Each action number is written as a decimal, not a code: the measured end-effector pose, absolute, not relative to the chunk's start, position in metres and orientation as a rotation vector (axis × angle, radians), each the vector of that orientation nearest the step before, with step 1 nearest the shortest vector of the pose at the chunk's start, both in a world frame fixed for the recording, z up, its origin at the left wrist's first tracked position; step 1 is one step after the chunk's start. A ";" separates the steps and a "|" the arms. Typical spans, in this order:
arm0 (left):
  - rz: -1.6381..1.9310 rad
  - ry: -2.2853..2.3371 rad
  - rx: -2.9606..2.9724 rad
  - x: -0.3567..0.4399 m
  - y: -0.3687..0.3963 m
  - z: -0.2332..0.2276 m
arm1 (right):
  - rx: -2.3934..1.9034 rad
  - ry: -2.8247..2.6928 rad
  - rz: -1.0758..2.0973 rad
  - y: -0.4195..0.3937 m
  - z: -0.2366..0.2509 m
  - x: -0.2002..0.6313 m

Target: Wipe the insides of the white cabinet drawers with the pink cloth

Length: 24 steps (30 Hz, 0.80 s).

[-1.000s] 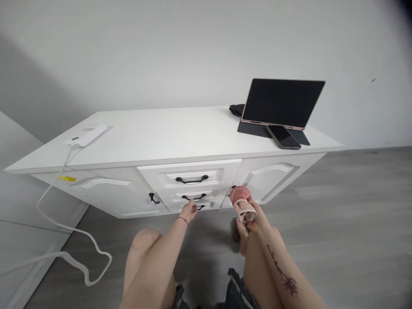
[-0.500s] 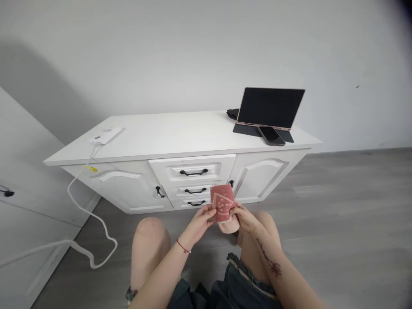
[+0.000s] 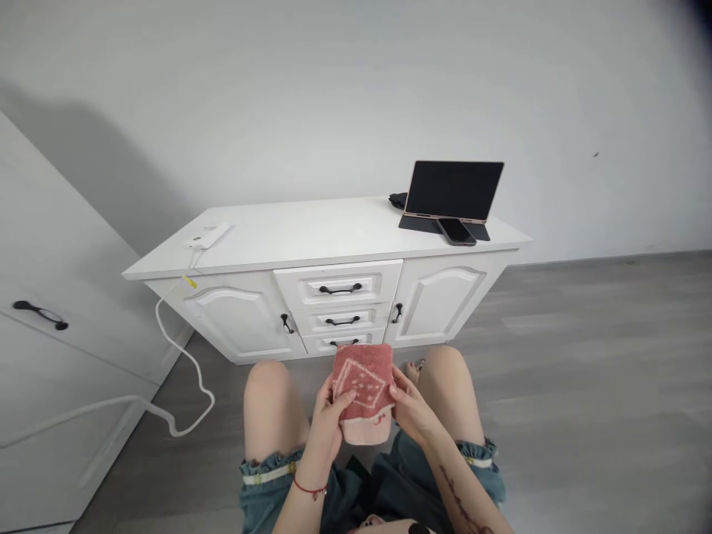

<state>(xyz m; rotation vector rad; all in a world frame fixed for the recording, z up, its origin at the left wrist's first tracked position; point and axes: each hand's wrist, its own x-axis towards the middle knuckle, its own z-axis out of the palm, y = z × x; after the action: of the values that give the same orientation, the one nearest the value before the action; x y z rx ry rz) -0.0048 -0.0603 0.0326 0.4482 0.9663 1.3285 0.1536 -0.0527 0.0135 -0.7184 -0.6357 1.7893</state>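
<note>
On surface [image 3: 311,233]: tablet [image 3: 455,189] standing right, phone [image 3: 457,232] lying before it, corded device [image 3: 209,236] lying left — wall [image 3: 289,96] rising behind, cloth [image 3: 364,389] hovering before drawers [image 3: 343,313].

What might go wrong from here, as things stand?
The pink cloth, held between the left hand and right hand, might slip if a grip loosens. The phone lies near the cabinet's front edge, where a bump could knock it off. The white cable loops slackly; the left leg might snag it.
</note>
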 end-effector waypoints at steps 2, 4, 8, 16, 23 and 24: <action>1.305 0.928 0.299 -0.005 -0.069 0.039 | -0.734 -0.616 1.759 -0.058 0.025 0.149; 1.276 0.889 0.193 -0.005 -0.078 0.045 | -0.744 -0.627 1.720 -0.062 0.036 0.146; 1.240 0.790 0.075 -0.004 -0.092 0.052 | -0.781 -0.657 1.639 -0.066 0.051 0.143; 1.121 0.668 -0.049 0.005 -0.108 0.057 | -0.961 -0.792 1.356 -0.068 0.056 0.145; 1.108 0.621 -0.046 0.004 -0.119 0.061 | -1.149 -1.048 1.081 -0.067 0.056 0.151; 1.096 0.606 -0.034 0.003 -0.120 0.063 | -1.177 -1.076 1.033 -0.067 0.056 0.151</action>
<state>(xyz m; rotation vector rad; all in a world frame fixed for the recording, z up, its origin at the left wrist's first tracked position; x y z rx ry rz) 0.0032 -0.1199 0.0626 -0.0344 0.6065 1.0956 0.1514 -0.0671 0.0562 -1.1769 -1.0762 1.0329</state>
